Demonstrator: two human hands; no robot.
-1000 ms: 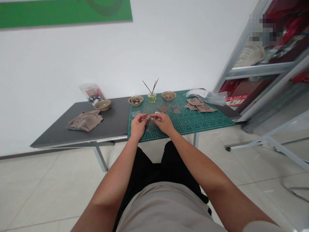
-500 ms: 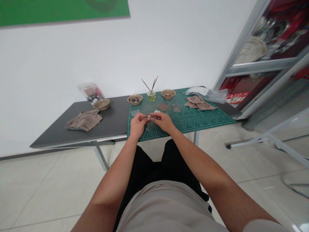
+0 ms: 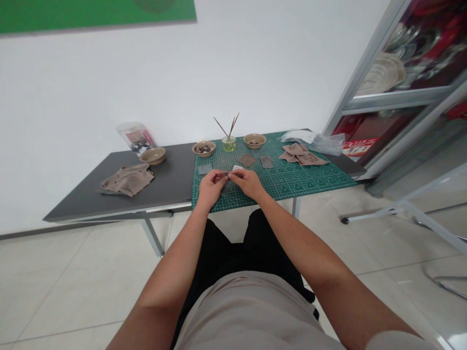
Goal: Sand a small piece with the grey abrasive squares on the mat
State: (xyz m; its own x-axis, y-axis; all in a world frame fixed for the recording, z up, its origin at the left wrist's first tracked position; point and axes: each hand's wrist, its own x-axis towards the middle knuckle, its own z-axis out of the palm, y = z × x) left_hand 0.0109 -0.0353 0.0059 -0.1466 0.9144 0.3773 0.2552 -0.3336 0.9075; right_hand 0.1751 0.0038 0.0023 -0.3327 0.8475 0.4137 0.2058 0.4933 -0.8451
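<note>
My left hand (image 3: 213, 187) and my right hand (image 3: 247, 183) meet over the near part of the green cutting mat (image 3: 292, 183). Their fingertips pinch a small stone (image 3: 228, 175) between them; most of it is hidden by the fingers. A white piece (image 3: 238, 167) lies by my right fingers, partly covered. Just beyond my left hand is a pale grey square (image 3: 205, 169). Two flat sheets, one brown (image 3: 246, 160) and one grey (image 3: 266, 162), lie farther back on the mat.
A bowl of small dark and light stones (image 3: 204, 149), a glass jar with thin sticks (image 3: 229, 144) and another bowl (image 3: 254, 141) line the back. A brown cloth (image 3: 302, 154) and plastic bag (image 3: 328, 144) lie right; another cloth (image 3: 127, 181), bowl (image 3: 153, 156) and clear container (image 3: 134, 137) stand left.
The small stone has turned between my fingertips: its pale face showed before, and now only a dark bit shows. My hands have stayed in nearly the same place.
</note>
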